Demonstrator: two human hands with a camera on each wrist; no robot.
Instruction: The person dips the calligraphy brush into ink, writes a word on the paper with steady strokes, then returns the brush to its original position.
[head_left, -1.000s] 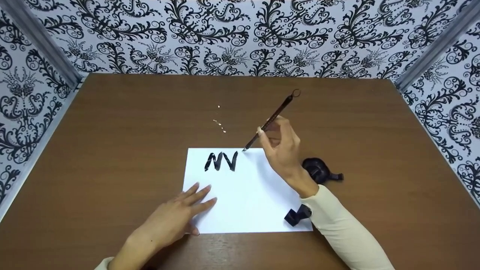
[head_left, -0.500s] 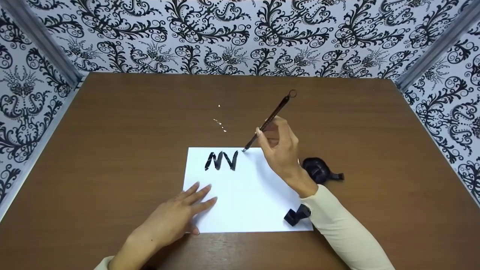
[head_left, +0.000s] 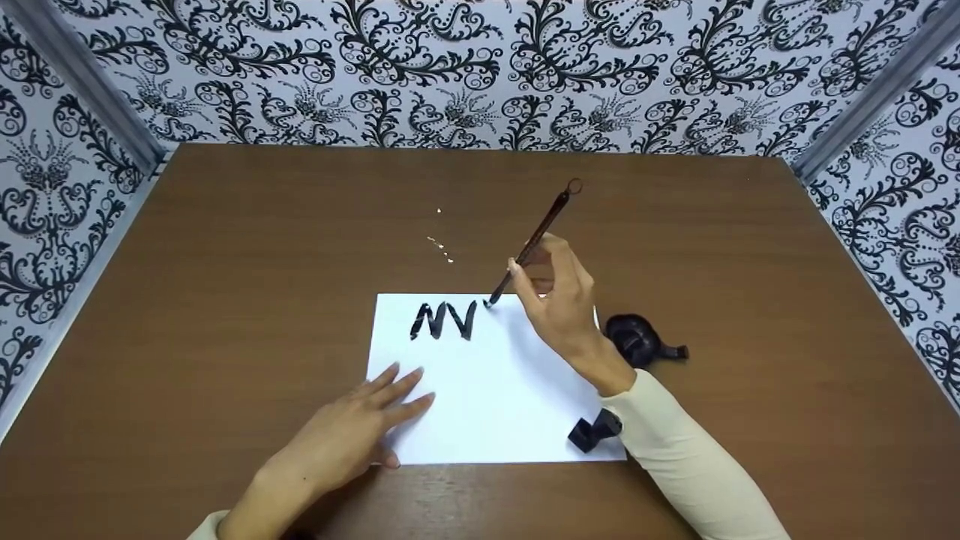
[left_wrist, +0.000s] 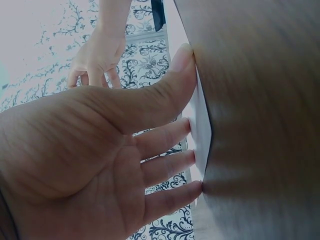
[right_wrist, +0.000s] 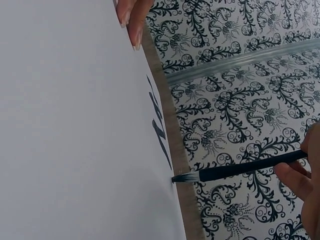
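A: Item one, and where?
B: One brush point(head_left: 540, 231), dark slender handle, loop at the upper end. It slants above the far edge of the paper point(head_left: 487, 397), bristles point(right_wrist: 187, 177) touching the sheet just beside the inked strokes point(head_left: 442, 321).

A: Handling?
B: Probably light, the handle stiff and smooth, perhaps a little slippery. The bristle end looks soft and easily splayed under pressure.

A: Where to take hold?
B: Low on the handle, above the bristles, by judgement. The right hand point(head_left: 559, 304) does so, pinching the lower handle between thumb and fingers.

A: The sheet?
B: White, thin, likely apt to slide or crease; best steadied flat near an edge. The left hand point(head_left: 360, 427) rests at its near left corner, fingers extended and spread, gripping nothing.

A: Further out?
B: One small black object point(head_left: 589, 433) on the sheet's near right corner, by the right sleeve point(head_left: 682, 450); partly hidden, so its kind is uncertain. One dark rounded piece with a stub point(head_left: 634, 341), right of the sheet. Pale specks point(head_left: 441, 247) beyond it, on a brown table point(head_left: 262, 240).
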